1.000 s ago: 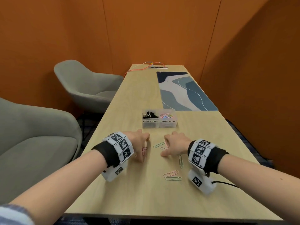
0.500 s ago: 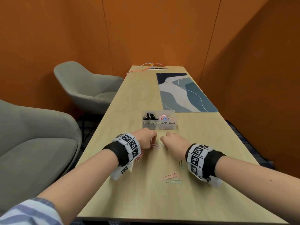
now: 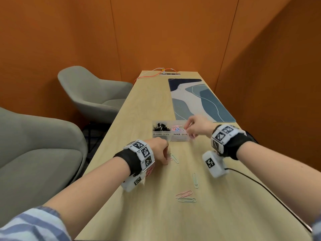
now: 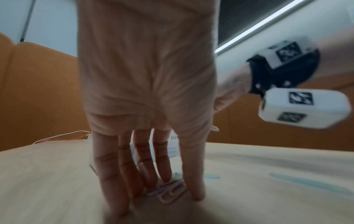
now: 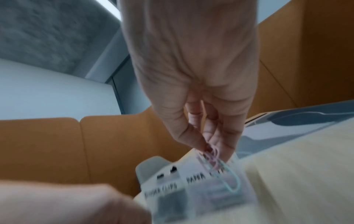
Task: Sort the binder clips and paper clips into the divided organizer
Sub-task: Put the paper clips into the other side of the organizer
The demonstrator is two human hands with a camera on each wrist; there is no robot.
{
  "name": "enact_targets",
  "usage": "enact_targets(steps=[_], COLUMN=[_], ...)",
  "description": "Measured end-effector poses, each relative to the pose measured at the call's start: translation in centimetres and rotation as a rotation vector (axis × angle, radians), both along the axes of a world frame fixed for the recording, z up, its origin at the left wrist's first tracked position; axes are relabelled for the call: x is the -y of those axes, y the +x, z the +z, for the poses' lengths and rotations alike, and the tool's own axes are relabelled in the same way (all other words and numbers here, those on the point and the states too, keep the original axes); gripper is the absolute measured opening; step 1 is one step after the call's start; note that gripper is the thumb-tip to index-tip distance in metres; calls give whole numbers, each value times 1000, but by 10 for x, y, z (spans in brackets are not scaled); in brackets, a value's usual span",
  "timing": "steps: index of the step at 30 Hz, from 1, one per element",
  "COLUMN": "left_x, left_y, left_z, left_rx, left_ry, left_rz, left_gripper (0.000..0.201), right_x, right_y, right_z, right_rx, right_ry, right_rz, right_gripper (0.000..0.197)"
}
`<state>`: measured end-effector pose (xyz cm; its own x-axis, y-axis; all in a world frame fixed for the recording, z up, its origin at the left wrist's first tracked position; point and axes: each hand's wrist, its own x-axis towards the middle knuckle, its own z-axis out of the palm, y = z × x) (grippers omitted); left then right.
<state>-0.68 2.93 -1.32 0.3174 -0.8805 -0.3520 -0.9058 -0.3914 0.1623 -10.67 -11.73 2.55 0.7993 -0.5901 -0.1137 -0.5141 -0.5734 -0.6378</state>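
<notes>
Organizer (image 3: pixel 171 135), clear plastic and split in two, sits at the centre of the head view on the table (image 3: pixel 156 214); its left compartment, labelled BINDER CLIPS, holds black binder clips (image 3: pixel 159 127), and its right one, labelled PAPER CLIPS, holds coloured paper clips (image 3: pixel 178 128).

The right hand (image 5: pixel 193 84) hovers over the right compartment, thumb and fingers pinched on a small bunch of clips (image 5: pixel 220 166): pink ones at the fingertips and a pale green one hanging lower, its long axis running down and to the right in the right wrist frame, free end toward the organizer.

The left hand (image 4: pixel 147 91) is lower in the head view, fingers straight and spread, tips on the table. A pink clip (image 4: pixel 168 192) lies flat between the fingers and the thumb, long axis slanting from lower left to upper right in the left wrist frame; whether a fingertip touches it cannot be told. A green clip (image 3: pixel 174 158) lies just right of that hand, slanting down to the right.

Three loose clips lie lower centre in the head view: a green one (image 3: pixel 195 180) near upright, a pink one (image 3: pixel 183 194) and a green one (image 3: pixel 187 200) near horizontal.
</notes>
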Motion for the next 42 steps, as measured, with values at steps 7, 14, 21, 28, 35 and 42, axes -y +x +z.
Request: enact_targets(steps=[7,14,21,28,35,42], left_x=[6,6,5,35,72,28], left_y=[5,6,9,16,17,1], left_z=[-4,-6,11,52,48,48], left_rx=[-80,-116,-173,-155,21,109], left_ry=[16,-11,125,-233,-427,-433], left_rz=[14,-16,42,177,238,162], left_gripper=[28,18,24,15,20,12], right_x=[17,-10,-39,-33,-57,-65], right_y=[45,21,-28,-90,-126,-117], right_z=[13,-4,-43,-48,-49,-49], right_rx=[162,37,-369,-379,-336,-319], right_ry=[-151,-333,-397,-422,-409,-592], right_rz=[-55,186,649,685,616,736], right_gripper=[33,27,37,30,42,22])
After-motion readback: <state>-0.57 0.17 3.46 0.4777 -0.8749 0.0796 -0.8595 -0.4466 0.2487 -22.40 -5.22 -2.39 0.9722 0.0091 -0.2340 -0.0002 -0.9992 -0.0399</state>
